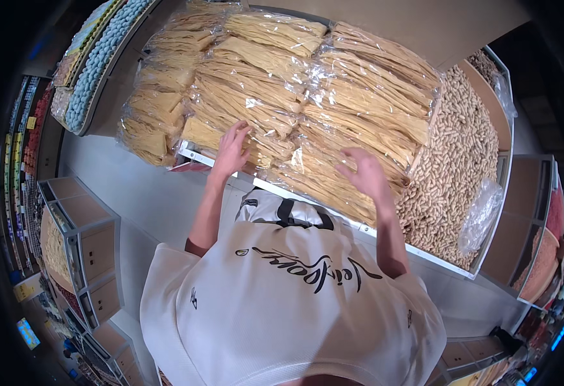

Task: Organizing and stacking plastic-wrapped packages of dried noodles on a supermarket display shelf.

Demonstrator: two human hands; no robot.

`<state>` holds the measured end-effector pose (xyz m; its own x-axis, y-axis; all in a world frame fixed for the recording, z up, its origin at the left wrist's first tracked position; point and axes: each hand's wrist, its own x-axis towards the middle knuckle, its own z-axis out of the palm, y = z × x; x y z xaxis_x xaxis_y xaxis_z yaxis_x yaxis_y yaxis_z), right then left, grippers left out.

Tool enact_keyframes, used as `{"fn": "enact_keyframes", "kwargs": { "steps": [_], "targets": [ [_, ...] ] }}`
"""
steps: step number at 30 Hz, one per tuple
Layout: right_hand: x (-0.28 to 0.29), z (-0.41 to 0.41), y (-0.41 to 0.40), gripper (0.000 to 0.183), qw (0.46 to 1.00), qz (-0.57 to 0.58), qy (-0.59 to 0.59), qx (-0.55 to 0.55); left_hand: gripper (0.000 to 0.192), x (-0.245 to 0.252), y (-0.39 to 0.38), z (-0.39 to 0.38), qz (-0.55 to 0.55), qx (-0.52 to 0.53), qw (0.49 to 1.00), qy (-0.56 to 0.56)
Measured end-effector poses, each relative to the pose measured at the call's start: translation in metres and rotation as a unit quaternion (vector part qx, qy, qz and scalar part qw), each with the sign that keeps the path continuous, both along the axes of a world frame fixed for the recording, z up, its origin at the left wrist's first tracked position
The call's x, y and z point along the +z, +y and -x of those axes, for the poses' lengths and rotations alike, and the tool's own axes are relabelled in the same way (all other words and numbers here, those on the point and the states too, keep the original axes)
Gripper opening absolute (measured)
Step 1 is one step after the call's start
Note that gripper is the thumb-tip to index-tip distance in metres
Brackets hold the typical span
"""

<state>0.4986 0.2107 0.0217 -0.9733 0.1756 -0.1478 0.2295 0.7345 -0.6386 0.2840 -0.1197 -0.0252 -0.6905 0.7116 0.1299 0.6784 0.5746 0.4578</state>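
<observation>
Before me, clear plastic packs of long, yellowish dried beancurd sticks [246, 89] lie in overlapping rows on a display stand. My left hand [233, 148] is over the packs near the front edge, fingers a little bent and apart; whether its fingertips touch the plastic I cannot tell. Farther right, my right hand [365, 172] is above the front packs with thumb and fingers spread, and nothing shows in its grasp. Glare on the wrapping hides some of the sticks.
Unshelled peanuts [451, 159] fill the bin on the right, with a crumpled clear plastic bag [481, 214] on them. A white metal rail [282, 188] edges the stand before my body. Pale bluish eggs [99, 62] sit at upper left; a wooden cabinet [98, 255] stands left.
</observation>
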Motion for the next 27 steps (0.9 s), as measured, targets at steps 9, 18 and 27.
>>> {"fn": "enact_keyframes", "kwargs": {
  "steps": [9, 18, 27],
  "targets": [
    [-0.037, -0.036, -0.084, 0.077, 0.973, -0.176, 0.043, -0.141, 0.061, -0.004, 0.003, 0.050, -0.048, -0.012, 0.999, 0.023],
    [-0.045, -0.029, -0.076, 0.077, 0.969, -0.210, -0.001, -0.128, 0.055, 0.005, -0.010, 0.140, 0.032, -0.073, 0.994, 0.071],
    [-0.039, -0.010, -0.098, 0.065, 0.960, -0.200, 0.021, -0.194, 0.029, 0.022, -0.020, 0.183, 0.019, -0.264, 0.957, 0.118]
  ]
}}
